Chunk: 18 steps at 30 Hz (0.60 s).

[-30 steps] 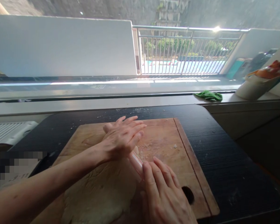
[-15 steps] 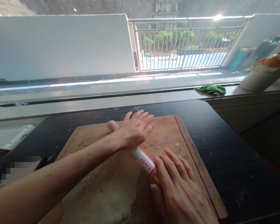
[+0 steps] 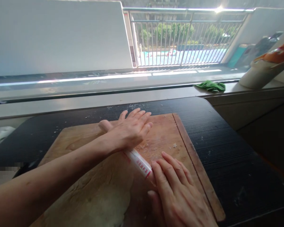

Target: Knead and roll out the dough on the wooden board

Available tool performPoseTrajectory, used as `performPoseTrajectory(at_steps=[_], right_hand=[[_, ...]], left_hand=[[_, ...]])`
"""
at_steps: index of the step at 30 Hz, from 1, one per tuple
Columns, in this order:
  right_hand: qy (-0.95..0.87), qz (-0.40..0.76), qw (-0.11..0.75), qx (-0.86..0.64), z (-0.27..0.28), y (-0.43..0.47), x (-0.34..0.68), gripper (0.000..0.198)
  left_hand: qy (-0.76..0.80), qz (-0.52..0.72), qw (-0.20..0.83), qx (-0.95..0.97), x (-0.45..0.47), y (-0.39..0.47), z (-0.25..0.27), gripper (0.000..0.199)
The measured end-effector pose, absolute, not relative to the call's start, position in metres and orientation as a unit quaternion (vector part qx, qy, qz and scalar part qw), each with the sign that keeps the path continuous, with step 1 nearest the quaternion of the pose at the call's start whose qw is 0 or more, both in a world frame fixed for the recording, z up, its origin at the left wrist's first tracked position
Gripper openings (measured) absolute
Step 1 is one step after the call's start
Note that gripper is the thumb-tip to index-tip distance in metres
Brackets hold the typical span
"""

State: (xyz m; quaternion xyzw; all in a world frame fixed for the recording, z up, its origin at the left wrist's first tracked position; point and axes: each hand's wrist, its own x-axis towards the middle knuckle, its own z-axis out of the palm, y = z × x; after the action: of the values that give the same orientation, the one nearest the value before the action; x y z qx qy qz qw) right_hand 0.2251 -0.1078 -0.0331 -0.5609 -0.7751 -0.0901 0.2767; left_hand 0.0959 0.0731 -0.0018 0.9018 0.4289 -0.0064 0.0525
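Head view: flat palms on a rolling pin over dough

Head view looks down as the left hand (image 3: pixel 129 132) lies flat across the far end of a rolling pin (image 3: pixel 138 162), fingers straight and close together, not curled round it. The right hand (image 3: pixel 177 192) presses on the near end, fingers extended and slightly spread, palm down. The pin shows white with red print between the two hands and runs slantwise across a wooden cutting board (image 3: pixel 180 138). A sheet of pale dough (image 3: pixel 97 198) spreads under the left forearm, on the near-left side of the pin. Crumbs lie just beyond the right fingertips. The board sits on a black ribbed mat (image 3: pixel 227 142); a green cloth (image 3: pixel 209 85) rests on the sill, well beyond the fingers
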Motion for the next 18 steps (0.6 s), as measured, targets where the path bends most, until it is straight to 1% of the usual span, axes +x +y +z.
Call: performPoseTrajectory(at_steps=[4,10,18], right_hand=[[-0.781,-0.100,0.272,-0.553,-0.037,-0.115,0.216,0.038],[-0.791,-0.086,0.313,-0.519,-0.040,-0.118,0.209,0.040],[-0.785,-0.098,0.243,-0.561,-0.025,-0.106,0.231,0.036]], left_hand=[[0.423,0.002,0.050,0.905,0.085,0.066,-0.002,0.057],[0.439,-0.001,0.030,0.898,0.054,0.046,-0.001,0.056],[0.451,0.001,0.049,0.891,0.111,0.077,-0.002,0.059]])
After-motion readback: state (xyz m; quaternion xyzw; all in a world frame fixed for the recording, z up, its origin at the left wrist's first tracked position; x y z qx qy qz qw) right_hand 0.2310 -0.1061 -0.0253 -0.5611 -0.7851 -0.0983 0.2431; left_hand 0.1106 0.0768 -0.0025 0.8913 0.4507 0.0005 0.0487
